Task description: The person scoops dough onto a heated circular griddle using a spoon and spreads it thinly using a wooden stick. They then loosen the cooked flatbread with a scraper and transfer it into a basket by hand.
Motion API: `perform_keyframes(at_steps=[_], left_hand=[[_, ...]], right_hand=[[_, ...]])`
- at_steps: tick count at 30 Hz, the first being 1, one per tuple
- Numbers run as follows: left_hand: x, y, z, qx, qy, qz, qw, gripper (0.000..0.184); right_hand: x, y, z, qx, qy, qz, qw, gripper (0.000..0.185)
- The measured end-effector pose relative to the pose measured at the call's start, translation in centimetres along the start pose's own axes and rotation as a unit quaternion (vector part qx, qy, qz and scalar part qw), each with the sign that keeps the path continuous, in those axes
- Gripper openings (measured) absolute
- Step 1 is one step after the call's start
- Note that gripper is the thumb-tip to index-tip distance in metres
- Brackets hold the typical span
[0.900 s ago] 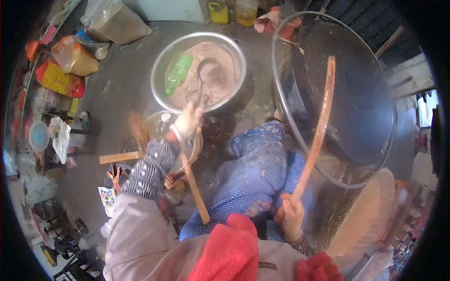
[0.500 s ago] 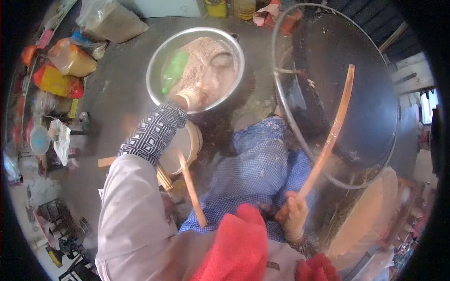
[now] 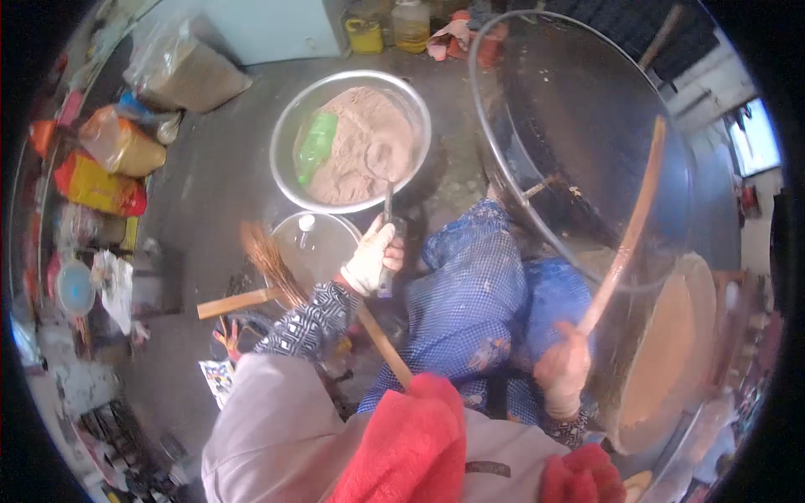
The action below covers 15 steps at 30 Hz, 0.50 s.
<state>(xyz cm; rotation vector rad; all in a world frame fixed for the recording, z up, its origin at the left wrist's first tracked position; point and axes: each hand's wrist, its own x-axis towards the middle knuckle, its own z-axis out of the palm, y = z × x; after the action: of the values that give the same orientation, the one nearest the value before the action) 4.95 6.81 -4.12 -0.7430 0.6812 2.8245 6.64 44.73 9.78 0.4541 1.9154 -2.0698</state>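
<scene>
My left hand (image 3: 375, 256), in a pale glove, is closed round the handle of a ladle (image 3: 388, 201). The ladle's round bowl rests in brownish-pink powder near the front rim of a metal basin (image 3: 283, 180). A green plastic piece (image 3: 317, 147), like part of a bottle, lies in the powder on the left. My right hand (image 3: 563, 366) grips the lower end of a long, curved wooden stick (image 3: 631, 230). The stick slants up in front of a large, dark, round pan (image 3: 604, 109) with a metal rim.
A pale bucket (image 3: 314, 239) stands below the basin, beside a straw brush (image 3: 270, 256) and a wooden piece (image 3: 239, 302). Filled bags (image 3: 189, 75) line the left. A round tan sheet (image 3: 667, 360) is at right. Yellow containers (image 3: 364, 35) stand at the back.
My left hand has come out of the basin toward me and now holds the ladle's handle. The ladle has swung toward the front rim. My right hand and its stick have shifted right.
</scene>
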Motion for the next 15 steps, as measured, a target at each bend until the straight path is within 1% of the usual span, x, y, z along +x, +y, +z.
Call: perform_keyframes(at_steps=[1,2,3,4,5,6,7,8,9,10,12,13,14,15], left_hand=[[-0.3,0.6,0.9,-0.078,-0.031,-0.026,0.996,0.015],[-0.2,0.9,1.1,-0.189,-0.083,-0.068,0.976,0.009],[-0.6,1.3,0.9,-0.296,-0.123,-0.113,0.94,0.008],[-0.7,1.3,0.8,-0.404,-0.16,-0.162,0.886,0.013],[0.1,1.5,-0.7,-0.343,-0.204,-0.161,0.903,0.025],[-1.4,1.6,1.8,-0.423,-0.18,-0.161,0.873,0.027],[-2.5,1.6,3.5,-0.44,-0.168,-0.139,0.871,0.026],[-3.0,2.0,3.0,-0.441,-0.158,-0.134,0.873,0.026],[-4.2,2.0,3.1,-0.366,-0.232,-0.13,0.892,0.026],[-5.7,2.1,4.3,-0.41,-0.223,-0.167,0.868,0.028],[-6.4,2.8,2.9,-0.378,-0.187,-0.124,0.898,0.024],[-6.0,4.4,0.6,-0.289,-0.134,-0.05,0.947,0.021],[-5.7,5.9,-1.6,-0.172,-0.064,0.014,0.983,0.02],[-5.3,7.4,-3.8,-0.055,0.016,0.058,0.997,0.019]], right_hand=[[-0.4,-0.1,0.2,0.073,0.026,0.013,0.997,0.059],[-0.7,-0.4,0.5,0.146,0.052,0.023,0.988,0.067],[-1.2,-1.1,1.5,0.103,0.069,0.011,0.992,0.073],[-1.1,-1.2,1.9,0.124,0.06,0.024,0.99,0.072],[-1.1,-1.3,1.7,0.144,0.056,0.034,0.987,0.071],[-1.2,-1.4,1.1,0.164,0.055,0.04,0.984,0.071],[-0.9,-0.8,0.5,0.162,0.046,0.027,0.985,0.066],[-0.5,-0.2,0.0,0.162,0.034,0.016,0.986,0.062],[-0.6,-0.5,-0.1,0.115,0.05,0.027,0.992,0.05],[-0.4,0.5,-0.9,0.098,0.038,-0.01,0.994,0.034],[-0.2,-1.4,-0.2,-0.007,0.076,0.019,0.997,0.023],[0.7,-0.9,-0.9,-0.011,0.077,0.008,0.997,0.021],[2.2,0.3,-1.9,-0.015,0.076,-0.005,0.997,0.019],[4.0,0.8,-2.8,-0.031,0.071,-0.071,0.994,0.019]])
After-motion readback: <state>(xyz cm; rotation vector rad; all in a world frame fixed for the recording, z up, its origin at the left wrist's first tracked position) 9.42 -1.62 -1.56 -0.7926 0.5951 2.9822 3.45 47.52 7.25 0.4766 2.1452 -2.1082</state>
